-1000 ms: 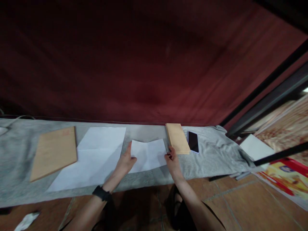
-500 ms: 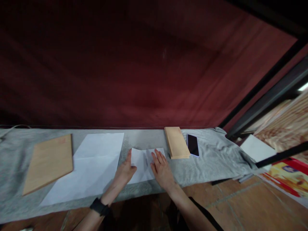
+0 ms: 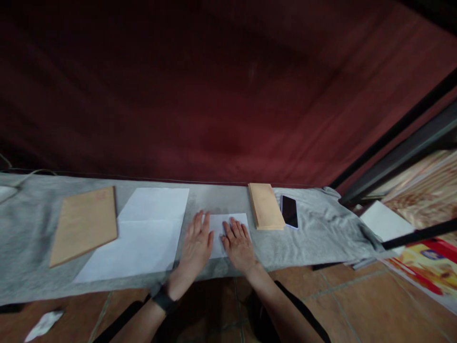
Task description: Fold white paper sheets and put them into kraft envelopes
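A small folded sheet of white paper (image 3: 218, 229) lies on the grey cloth in front of me. My right hand (image 3: 238, 245) is spread flat on its right part. Over the paper's left side lies my left hand (image 3: 196, 243), fingers stretched out and a little blurred, covering that edge. A dark band is on my left wrist. Left of my hands rests a larger white sheet (image 3: 150, 243) with a crease across it. A stack of brown envelopes (image 3: 266, 207) sits to the right of the folded paper.
A large brown envelope or board (image 3: 85, 224) overlaps the big sheet's left side. Beyond the small envelopes lies a phone (image 3: 289, 211). The grey cloth (image 3: 321, 233) covers the narrow table, with a dark red curtain (image 3: 214, 95) behind. Black poles (image 3: 396, 133) stand at the right.
My left hand has gone from gripping the paper's raised left edge to lying flat over it. The paper is now folded smaller and flatter. My right hand stays on it.
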`<action>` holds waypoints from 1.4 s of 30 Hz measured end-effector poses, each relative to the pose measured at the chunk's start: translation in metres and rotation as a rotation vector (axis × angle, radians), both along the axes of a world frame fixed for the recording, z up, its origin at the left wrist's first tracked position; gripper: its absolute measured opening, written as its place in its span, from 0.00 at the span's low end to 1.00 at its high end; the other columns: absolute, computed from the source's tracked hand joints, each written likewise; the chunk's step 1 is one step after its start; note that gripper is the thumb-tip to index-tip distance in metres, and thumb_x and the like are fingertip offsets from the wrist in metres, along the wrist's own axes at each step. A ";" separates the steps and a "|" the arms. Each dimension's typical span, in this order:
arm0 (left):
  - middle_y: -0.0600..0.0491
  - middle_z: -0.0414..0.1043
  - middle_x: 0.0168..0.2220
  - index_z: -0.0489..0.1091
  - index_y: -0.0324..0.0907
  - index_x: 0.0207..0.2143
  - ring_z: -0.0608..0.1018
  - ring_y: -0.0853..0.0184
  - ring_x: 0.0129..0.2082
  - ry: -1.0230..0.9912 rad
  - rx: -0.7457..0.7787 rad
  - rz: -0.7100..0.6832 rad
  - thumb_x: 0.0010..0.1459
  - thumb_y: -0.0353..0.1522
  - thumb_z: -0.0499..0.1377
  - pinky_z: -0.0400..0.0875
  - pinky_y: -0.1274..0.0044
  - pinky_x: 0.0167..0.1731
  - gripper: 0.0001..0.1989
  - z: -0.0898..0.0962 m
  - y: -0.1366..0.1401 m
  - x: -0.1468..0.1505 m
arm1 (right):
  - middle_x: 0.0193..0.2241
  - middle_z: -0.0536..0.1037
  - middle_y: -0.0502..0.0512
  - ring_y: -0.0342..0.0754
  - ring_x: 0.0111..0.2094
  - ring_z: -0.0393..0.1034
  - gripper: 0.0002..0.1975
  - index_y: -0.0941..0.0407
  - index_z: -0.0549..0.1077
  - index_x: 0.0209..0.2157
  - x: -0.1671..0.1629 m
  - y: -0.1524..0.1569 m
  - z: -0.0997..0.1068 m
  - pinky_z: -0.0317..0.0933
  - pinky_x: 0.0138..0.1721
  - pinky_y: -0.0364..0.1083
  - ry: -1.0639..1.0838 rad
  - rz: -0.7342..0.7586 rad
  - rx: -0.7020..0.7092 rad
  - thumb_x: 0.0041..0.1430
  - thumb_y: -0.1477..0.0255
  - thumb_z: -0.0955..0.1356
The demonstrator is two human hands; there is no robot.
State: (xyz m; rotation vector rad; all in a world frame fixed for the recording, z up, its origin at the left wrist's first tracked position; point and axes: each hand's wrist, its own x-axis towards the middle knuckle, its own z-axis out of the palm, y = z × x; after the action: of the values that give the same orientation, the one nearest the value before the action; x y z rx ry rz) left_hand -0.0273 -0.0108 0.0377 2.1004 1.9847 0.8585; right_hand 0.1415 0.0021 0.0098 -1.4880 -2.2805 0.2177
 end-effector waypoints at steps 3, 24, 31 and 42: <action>0.41 0.51 0.70 0.55 0.37 0.67 0.52 0.54 0.71 -0.010 -0.014 -0.161 0.67 0.35 0.45 0.51 0.58 0.66 0.28 -0.014 -0.004 0.021 | 0.69 0.51 0.62 0.57 0.69 0.48 0.27 0.55 0.58 0.68 0.002 0.000 -0.001 0.43 0.68 0.60 -0.042 0.014 -0.025 0.69 0.70 0.61; 0.38 0.55 0.68 0.57 0.32 0.66 0.56 0.54 0.70 0.167 -0.061 -0.011 0.65 0.41 0.46 0.46 0.60 0.68 0.32 -0.033 0.000 0.010 | 0.68 0.54 0.64 0.58 0.69 0.49 0.27 0.59 0.59 0.67 0.018 0.004 -0.007 0.47 0.66 0.61 0.110 -0.118 0.002 0.70 0.66 0.60; 0.39 0.55 0.68 0.62 0.36 0.64 0.57 0.52 0.69 0.166 -0.035 -0.035 0.64 0.42 0.49 0.48 0.58 0.67 0.30 -0.034 0.001 0.007 | 0.67 0.57 0.64 0.60 0.68 0.51 0.27 0.59 0.61 0.66 0.018 -0.001 0.001 0.46 0.67 0.62 0.133 -0.126 -0.017 0.68 0.68 0.62; 0.46 0.55 0.69 0.51 0.45 0.70 0.59 0.53 0.68 0.188 0.147 -0.172 0.62 0.40 0.53 0.47 0.58 0.67 0.35 -0.059 -0.007 -0.009 | 0.67 0.56 0.55 0.57 0.67 0.55 0.33 0.48 0.53 0.69 0.025 -0.016 -0.012 0.54 0.66 0.59 0.156 0.137 -0.059 0.66 0.66 0.66</action>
State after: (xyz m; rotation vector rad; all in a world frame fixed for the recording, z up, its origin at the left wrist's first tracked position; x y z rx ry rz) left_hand -0.0359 -0.0175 -0.0212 2.4763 1.8381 0.8261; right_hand 0.1670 -0.0136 -0.0018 -1.2946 -2.2684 0.4290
